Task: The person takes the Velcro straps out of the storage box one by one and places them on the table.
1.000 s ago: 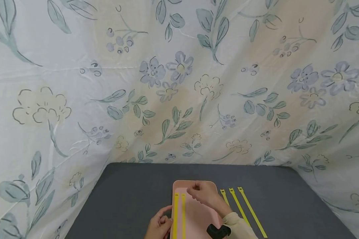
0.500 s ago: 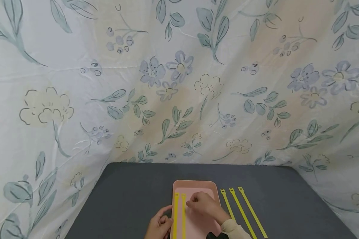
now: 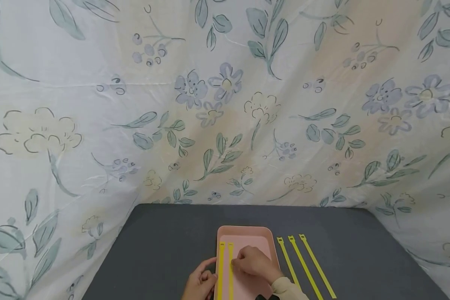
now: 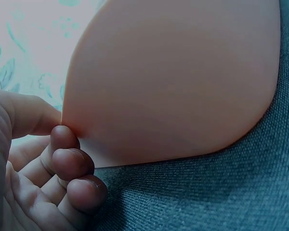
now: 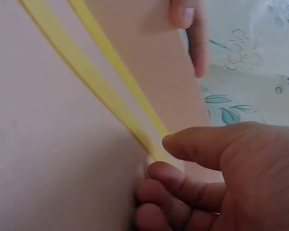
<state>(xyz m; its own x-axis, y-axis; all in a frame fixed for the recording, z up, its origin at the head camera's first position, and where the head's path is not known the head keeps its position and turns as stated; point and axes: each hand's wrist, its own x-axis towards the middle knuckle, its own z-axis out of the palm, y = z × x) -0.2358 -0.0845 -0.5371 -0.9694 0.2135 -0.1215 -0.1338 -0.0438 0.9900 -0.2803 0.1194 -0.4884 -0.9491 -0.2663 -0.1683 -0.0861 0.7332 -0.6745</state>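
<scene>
My left hand [image 3: 200, 280] pinches the left edge of a pink tray [image 3: 243, 230]. Close up in the left wrist view, curled fingertips [image 4: 73, 162] lie against the tray's outer wall [image 4: 173, 96]. Inside the tray, two flat yellow cable ties with slotted heads lie lengthwise side by side, an outer tie [image 3: 221, 271] and an inner tie [image 3: 230, 275]. My right hand [image 3: 253, 262] is curled over the tray, thumb and forefinger pinching the inner tie by its edges. The right wrist view shows this tie [image 5: 82, 62] running in between the thumb and forefinger.
To the right of the tray, three more yellow cable ties [image 3: 305, 266] lie slanted on the dark grey cloth-covered table [image 3: 165, 246]. Floral fabric [image 3: 225, 125] hangs behind and at both sides of the table. A dark wrist device shows below the right sleeve [image 3: 288, 288].
My right hand has come down from the tray's far end, along the inner cable tie, towards me. The left hand and the tray stay where they were.
</scene>
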